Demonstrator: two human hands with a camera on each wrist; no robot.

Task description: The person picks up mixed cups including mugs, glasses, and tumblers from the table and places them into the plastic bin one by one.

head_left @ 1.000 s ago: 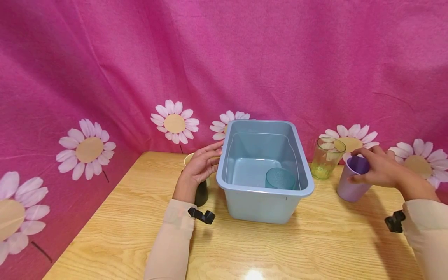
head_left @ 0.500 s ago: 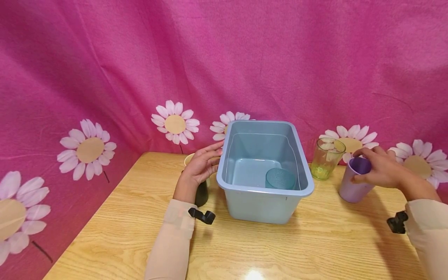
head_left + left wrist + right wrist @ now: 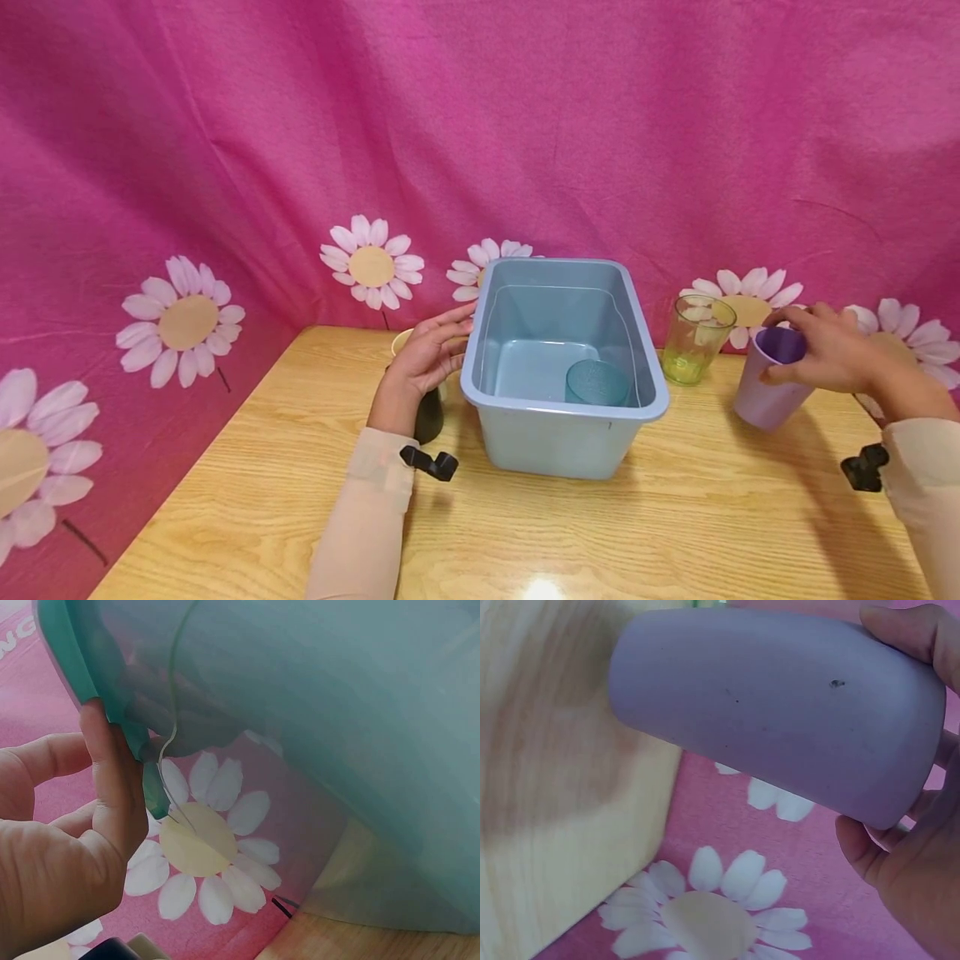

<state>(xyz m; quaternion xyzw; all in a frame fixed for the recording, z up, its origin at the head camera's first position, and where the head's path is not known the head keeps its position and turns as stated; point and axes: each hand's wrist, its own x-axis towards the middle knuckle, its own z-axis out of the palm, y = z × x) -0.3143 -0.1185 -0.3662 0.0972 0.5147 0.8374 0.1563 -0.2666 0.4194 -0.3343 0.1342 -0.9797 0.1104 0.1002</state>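
Lilac tapered cup, apparently plastic (image 3: 771, 400): tilted, over the table's right part. It is pinched near its mouth between the thumb and fingers of the right hand (image 3: 840, 354), probably because the rim is most easily reached from above; the lower body is left uncovered, and a few dark specks are shown on it. Whether the base is touching the wood cannot be told.

Grey-blue rectangular plastic bin (image 3: 558, 442): upright, mouth upward, at the centre. Its left rim is touched by the extended, slightly parted fingers of the left hand (image 3: 427, 358); the bin seems to be steadied so rather than gripped.

Teal translucent round vessel (image 3: 598, 385): inside the bin, in the near right part.

Clear green-tinted tumbler (image 3: 688, 358): upright, between bin and cup, well within the right hand's reach.

Dark vessel (image 3: 429, 418): left of the bin, largely hidden by the left hand; its full form cannot be told.

Surface: pale wood-grain table (image 3: 645, 525), marked by a glare spot at the near edge.

Room: closed off by magenta cloth (image 3: 480, 125), printed with white daisies (image 3: 371, 265). Beige sleeves (image 3: 356, 533) and black wrist mounts (image 3: 429, 463) are worn.
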